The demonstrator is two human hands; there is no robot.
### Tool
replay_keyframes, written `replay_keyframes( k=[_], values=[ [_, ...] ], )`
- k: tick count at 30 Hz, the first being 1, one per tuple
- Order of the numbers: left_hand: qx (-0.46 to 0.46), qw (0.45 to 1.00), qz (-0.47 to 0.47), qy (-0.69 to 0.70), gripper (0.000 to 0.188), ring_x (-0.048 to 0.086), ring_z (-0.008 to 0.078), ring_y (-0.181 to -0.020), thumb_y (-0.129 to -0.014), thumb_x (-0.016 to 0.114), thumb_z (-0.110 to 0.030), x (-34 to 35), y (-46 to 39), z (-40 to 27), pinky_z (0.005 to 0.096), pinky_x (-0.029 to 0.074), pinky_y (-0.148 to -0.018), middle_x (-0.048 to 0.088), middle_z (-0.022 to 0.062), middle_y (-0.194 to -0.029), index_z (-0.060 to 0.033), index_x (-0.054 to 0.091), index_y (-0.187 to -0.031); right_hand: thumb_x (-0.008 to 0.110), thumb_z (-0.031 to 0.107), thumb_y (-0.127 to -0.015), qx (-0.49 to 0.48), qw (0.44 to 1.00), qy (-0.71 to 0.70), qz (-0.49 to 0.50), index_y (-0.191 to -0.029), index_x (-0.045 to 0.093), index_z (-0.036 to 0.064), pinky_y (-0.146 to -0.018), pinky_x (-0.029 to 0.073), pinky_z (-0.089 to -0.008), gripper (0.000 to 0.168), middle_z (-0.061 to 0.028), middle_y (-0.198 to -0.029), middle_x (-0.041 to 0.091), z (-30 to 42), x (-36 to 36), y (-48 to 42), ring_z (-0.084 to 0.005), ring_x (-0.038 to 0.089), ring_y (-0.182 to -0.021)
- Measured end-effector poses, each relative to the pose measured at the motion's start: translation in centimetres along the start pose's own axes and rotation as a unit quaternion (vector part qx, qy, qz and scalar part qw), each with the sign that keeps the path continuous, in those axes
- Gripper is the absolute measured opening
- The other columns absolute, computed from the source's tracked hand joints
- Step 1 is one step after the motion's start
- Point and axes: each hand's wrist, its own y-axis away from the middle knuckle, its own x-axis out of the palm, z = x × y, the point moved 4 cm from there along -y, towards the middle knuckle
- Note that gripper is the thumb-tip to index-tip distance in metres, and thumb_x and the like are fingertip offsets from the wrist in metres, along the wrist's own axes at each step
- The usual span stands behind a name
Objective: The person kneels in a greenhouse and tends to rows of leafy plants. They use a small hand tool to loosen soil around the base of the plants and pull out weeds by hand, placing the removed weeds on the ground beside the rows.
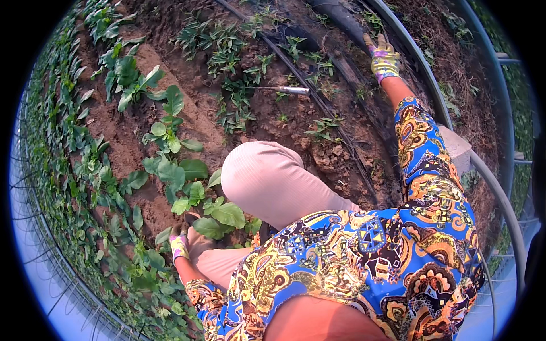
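Note:
My right hand (384, 59), in a patterned work glove, reaches out at the upper right. Its fingers are spread against the dark plastic sheeting (341, 19) beside a curved metal tube (420, 55), with nothing visible in them. My left hand (179, 244), gloved alike, is low beside my lower leg and shoe, close to leafy crop plants; its fingertips are partly hidden, and whether they grip anything is unclear. A hand tool with a pale metallic handle (293, 90) and thin dark shank lies among weeds, apart from both hands.
A thin black irrigation hose (298, 73) crosses the soil diagonally. Weeds (213, 42) grow ahead of my bent knee (262, 174). Dense leafy rows (89, 170) fill the left side. A concrete block (455, 147) and another tube (503, 200) stand by my right arm.

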Motion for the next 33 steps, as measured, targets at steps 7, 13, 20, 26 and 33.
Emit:
replay_keyframes(
  k=[7,13,20,26,33],
  values=[
    [-0.038,0.999,-0.024,0.004,0.032,0.057,0.0224,-0.097,-0.085,0.058,-0.012,-1.4,2.1,4.8,0.0309,0.043,-0.085,0.061,0.0151,-0.107,0.0026,0.053,-0.114,0.062,0.036,-0.08,-0.052,0.994,-0.05,0.087,-0.142,0.017,0.02,-0.093,0.039,-0.0487,0.078,-0.0124,-0.144,0.025,5.2,-1.9,0.8,-0.0276,0.033,-0.128],
    [0.01,0.999,-0.023,-0.047,0.031,0.056,0.0227,-0.097,-0.086,0.056,-0.017,-1.5,4.3,-1.1,0.032,0.042,-0.086,0.062,0.0145,-0.106,0.0018,0.057,-0.11,0.063,0.024,-0.077,-0.222,0.93,-0.191,-0.221,-0.123,0.047,0.01,-0.089,0.042,-0.0447,0.051,-0.0129,-0.129,0.046,9.9,-4.1,3.6,-0.0308,0.047,-0.115],
    [0.018,0.998,-0.046,-0.046,0.032,0.059,0.0235,-0.097,-0.083,0.057,-0.014,-1.0,5.0,0.8,0.0312,0.044,-0.085,0.062,0.015,-0.106,-0.0031,0.056,-0.113,0.056,0.038,-0.083,-0.369,0.898,-0.137,0.197,-0.11,0.053,0.004,-0.079,0.048,-0.043,0.043,-0.0174,-0.1,0.063,22.8,-10.3,11.1,-0.0341,0.061,-0.094],
    [0.04,0.998,-0.051,0.006,0.034,0.059,0.0251,-0.098,-0.081,0.058,-0.013,0.2,3.4,0.9,0.0328,0.045,-0.086,0.061,0.017,-0.106,-0.0018,0.055,-0.113,0.052,0.043,-0.083,-0.312,0.872,-0.239,0.291,-0.104,0.057,-0.001,-0.082,0.046,-0.0421,0.05,-0.0247,-0.098,0.061,25.0,-6.7,11.5,-0.0383,0.058,-0.097],
    [0.106,0.981,-0.103,-0.125,0.036,0.058,0.0324,-0.096,-0.081,0.057,-0.025,-1.3,2.9,-2.5,0.0396,0.044,-0.084,0.061,0.0171,-0.103,-0.0059,0.056,-0.112,0.06,0.035,-0.08,-0.255,0.848,-0.419,0.202,-0.096,0.056,0.002,-0.068,0.044,-0.0397,0.037,-0.021,-0.081,0.06,24.8,-8.1,14.1,-0.0341,0.059,-0.078]
  ],
)
